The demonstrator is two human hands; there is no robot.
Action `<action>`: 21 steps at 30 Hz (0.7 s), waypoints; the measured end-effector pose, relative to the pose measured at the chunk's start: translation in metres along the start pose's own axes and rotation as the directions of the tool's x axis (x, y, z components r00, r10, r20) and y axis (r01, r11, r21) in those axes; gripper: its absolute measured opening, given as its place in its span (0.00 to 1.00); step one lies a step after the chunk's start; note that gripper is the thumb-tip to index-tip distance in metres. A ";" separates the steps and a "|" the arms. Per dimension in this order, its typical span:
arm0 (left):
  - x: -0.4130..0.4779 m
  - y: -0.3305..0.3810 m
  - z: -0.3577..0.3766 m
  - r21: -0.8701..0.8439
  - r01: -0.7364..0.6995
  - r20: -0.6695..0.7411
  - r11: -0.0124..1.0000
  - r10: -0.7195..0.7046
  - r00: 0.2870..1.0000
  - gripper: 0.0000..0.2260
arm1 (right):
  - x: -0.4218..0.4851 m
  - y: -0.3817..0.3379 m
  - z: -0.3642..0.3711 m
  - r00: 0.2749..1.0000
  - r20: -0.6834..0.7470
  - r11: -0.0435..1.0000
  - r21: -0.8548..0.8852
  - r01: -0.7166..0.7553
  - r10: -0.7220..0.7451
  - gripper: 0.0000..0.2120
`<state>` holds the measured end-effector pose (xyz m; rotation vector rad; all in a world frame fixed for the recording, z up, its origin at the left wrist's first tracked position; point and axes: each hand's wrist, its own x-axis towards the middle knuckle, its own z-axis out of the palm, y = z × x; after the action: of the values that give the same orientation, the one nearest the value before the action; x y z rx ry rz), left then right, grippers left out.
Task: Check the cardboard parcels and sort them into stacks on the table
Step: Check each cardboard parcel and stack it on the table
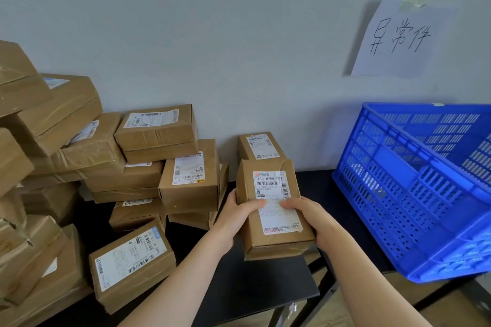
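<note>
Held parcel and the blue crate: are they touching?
Apart. The head view shows a strip of black table between the held parcel and the blue crate.

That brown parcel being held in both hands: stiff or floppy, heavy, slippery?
Probably stiff: the parcel keeps square edges. Likely fairly light: the left hand and right hand grip it only at its sides. Its glossy tape may feel slightly slick.

Matt brown cardboard parcels (pixel 273 210) with glossy tape and paper labels — perhaps creased; blue plastic crate (pixel 414 188).
</note>
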<state>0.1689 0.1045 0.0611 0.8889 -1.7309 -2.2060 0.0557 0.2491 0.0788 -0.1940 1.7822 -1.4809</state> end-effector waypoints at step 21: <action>0.017 -0.051 -0.014 0.463 0.187 -0.189 0.866 -0.109 0.976 0.50 | 0.024 0.061 0.049 0.998 -0.032 0.961 -0.272 -0.057 0.050 0.21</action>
<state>0.1739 0.0993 0.0061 1.3032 -2.2372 -1.7417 0.0927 0.2162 0.0138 -0.2648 1.9927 -1.1997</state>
